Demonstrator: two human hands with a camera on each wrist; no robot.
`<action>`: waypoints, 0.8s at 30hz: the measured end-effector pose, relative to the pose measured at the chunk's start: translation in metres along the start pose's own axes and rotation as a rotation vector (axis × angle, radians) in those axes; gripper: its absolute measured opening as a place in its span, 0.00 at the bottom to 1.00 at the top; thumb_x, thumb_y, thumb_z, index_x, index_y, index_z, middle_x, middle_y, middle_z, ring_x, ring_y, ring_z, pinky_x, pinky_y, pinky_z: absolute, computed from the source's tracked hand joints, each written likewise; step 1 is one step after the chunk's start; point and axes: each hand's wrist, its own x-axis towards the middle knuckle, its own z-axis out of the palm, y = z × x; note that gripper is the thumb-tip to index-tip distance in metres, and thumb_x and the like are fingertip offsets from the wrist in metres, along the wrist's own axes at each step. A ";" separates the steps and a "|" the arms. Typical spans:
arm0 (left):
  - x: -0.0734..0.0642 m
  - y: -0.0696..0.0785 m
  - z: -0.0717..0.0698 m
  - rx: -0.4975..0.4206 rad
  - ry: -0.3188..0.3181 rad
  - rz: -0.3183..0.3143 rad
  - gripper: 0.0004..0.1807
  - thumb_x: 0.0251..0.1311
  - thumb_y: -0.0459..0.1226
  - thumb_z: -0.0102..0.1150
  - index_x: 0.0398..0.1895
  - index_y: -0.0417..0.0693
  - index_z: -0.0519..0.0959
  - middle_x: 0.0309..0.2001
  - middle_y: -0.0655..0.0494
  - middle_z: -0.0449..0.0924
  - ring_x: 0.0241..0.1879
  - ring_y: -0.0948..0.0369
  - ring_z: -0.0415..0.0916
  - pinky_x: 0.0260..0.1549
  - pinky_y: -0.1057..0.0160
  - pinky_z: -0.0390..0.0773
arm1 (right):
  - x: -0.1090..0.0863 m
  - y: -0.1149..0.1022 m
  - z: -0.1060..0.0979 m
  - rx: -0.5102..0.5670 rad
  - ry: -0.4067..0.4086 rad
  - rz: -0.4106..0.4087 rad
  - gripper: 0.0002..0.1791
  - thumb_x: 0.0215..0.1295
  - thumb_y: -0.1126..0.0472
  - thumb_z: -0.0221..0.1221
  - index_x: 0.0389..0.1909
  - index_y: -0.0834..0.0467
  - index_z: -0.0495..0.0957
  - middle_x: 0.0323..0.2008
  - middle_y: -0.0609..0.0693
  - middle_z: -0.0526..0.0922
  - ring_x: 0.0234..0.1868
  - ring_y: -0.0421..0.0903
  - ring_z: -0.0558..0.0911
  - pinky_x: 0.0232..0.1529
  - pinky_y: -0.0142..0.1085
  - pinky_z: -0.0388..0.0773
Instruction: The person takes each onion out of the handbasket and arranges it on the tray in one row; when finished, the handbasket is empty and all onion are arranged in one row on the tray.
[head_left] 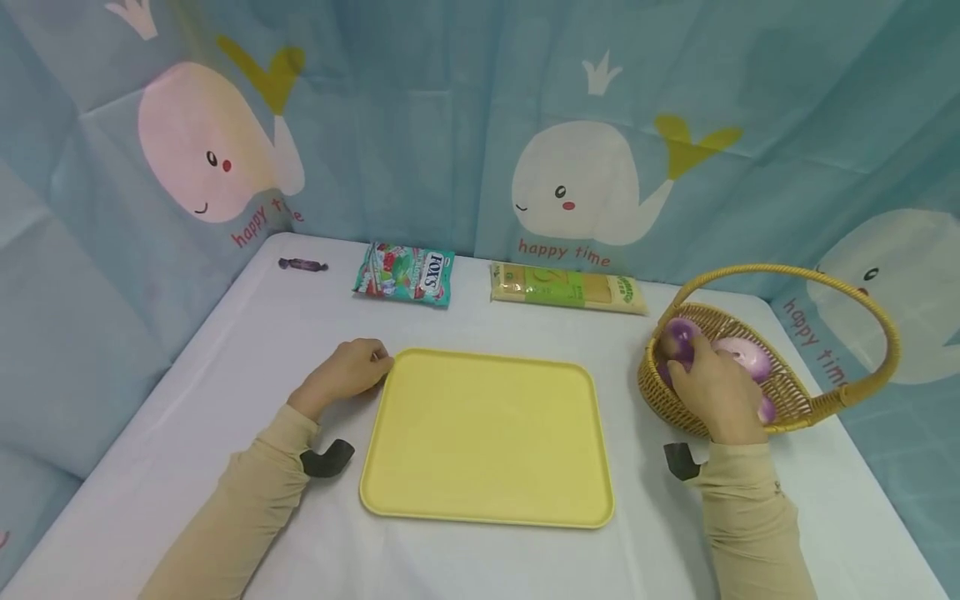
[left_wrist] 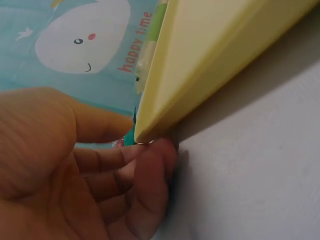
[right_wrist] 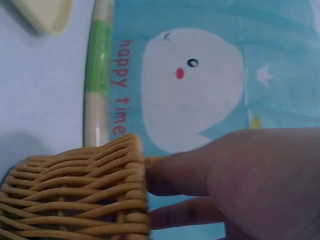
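Note:
At the far left corner of a yellow tray (head_left: 491,437), my left hand (head_left: 352,367) pinches the rim. In the left wrist view the thumb lies at the upper side of the tray's corner (left_wrist: 150,122) and curled fingers (left_wrist: 150,190) are below it. My right hand (head_left: 716,387) reaches down into a wicker basket (head_left: 678,408), beside a glossy purple round thing (head_left: 684,333). A pale pink and purple rounded thing (head_left: 744,357) lies to its right in the basket. In the right wrist view the basket wall (right_wrist: 75,195) hides the fingertips; I cannot tell whether they grip anything.
Along the table's back lie a dark wrapped candy (head_left: 303,265), a teal FOX'S candy bag (head_left: 407,275) and a long green-and-cream packet (head_left: 568,287). The basket's tall handle (head_left: 787,271) arches over its right part. A whale-print curtain (head_left: 420,150) hangs behind the table.

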 end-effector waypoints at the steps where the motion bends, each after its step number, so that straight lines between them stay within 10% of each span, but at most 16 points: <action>1: 0.001 -0.001 0.000 -0.026 -0.018 -0.008 0.16 0.70 0.41 0.46 0.44 0.36 0.76 0.24 0.51 0.79 0.22 0.61 0.75 0.24 0.66 0.73 | 0.001 0.003 0.000 -0.008 -0.048 0.010 0.33 0.69 0.47 0.48 0.63 0.70 0.65 0.50 0.79 0.72 0.46 0.79 0.74 0.29 0.66 0.73; 13: 0.001 0.002 -0.002 -0.109 -0.075 -0.013 0.12 0.70 0.36 0.46 0.46 0.34 0.73 0.26 0.49 0.79 0.22 0.61 0.77 0.25 0.66 0.77 | 0.005 0.016 0.001 0.006 -0.186 -0.004 0.39 0.68 0.35 0.47 0.61 0.65 0.70 0.55 0.75 0.75 0.53 0.79 0.73 0.37 0.68 0.72; 19: 0.002 -0.001 -0.001 -0.106 -0.082 -0.020 0.13 0.70 0.36 0.45 0.47 0.34 0.72 0.27 0.49 0.79 0.22 0.61 0.77 0.26 0.66 0.76 | -0.007 -0.007 -0.015 0.072 0.121 0.012 0.37 0.65 0.42 0.55 0.62 0.68 0.68 0.52 0.75 0.75 0.50 0.73 0.76 0.41 0.66 0.73; 24: 0.004 -0.002 0.000 -0.112 -0.081 -0.033 0.12 0.70 0.36 0.45 0.47 0.35 0.72 0.28 0.49 0.79 0.23 0.61 0.77 0.26 0.66 0.76 | -0.018 -0.049 -0.012 0.201 0.319 -0.301 0.31 0.62 0.52 0.62 0.63 0.64 0.70 0.59 0.72 0.71 0.54 0.69 0.76 0.52 0.65 0.72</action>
